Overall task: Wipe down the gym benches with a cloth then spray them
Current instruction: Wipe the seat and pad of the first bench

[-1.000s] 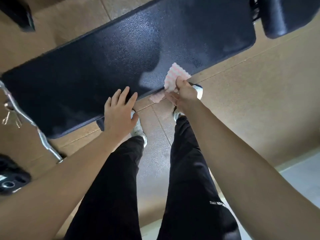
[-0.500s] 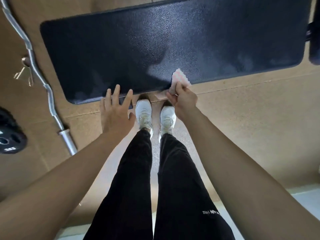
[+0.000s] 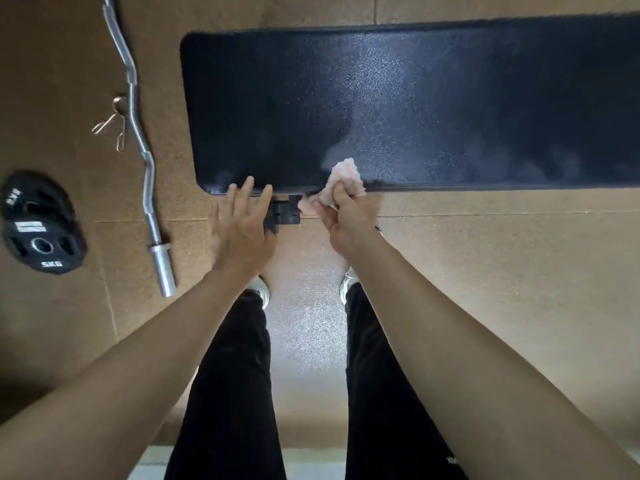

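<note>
A black padded gym bench point(image 3: 398, 105) runs across the upper part of the view, with damp smears on its surface. My right hand point(image 3: 346, 216) grips a bunched pink and white cloth point(image 3: 341, 178) against the bench's near edge. My left hand point(image 3: 242, 226) is flat with fingers spread, its fingertips at the near edge by the bench's left end. A black bench foot point(image 3: 285, 214) shows between my hands. No spray bottle is in view.
A curved steel barbell point(image 3: 142, 147) lies on the brown floor to the left, with spring clips point(image 3: 112, 123) beside it. Black weight plates point(image 3: 40, 223) lie at the far left. My legs and white shoes point(image 3: 259, 292) stand just behind my hands.
The view has swung right along the bench, so its left end now shows. My right hand keeps the cloth at the near edge; my feet have stepped apart and back.
</note>
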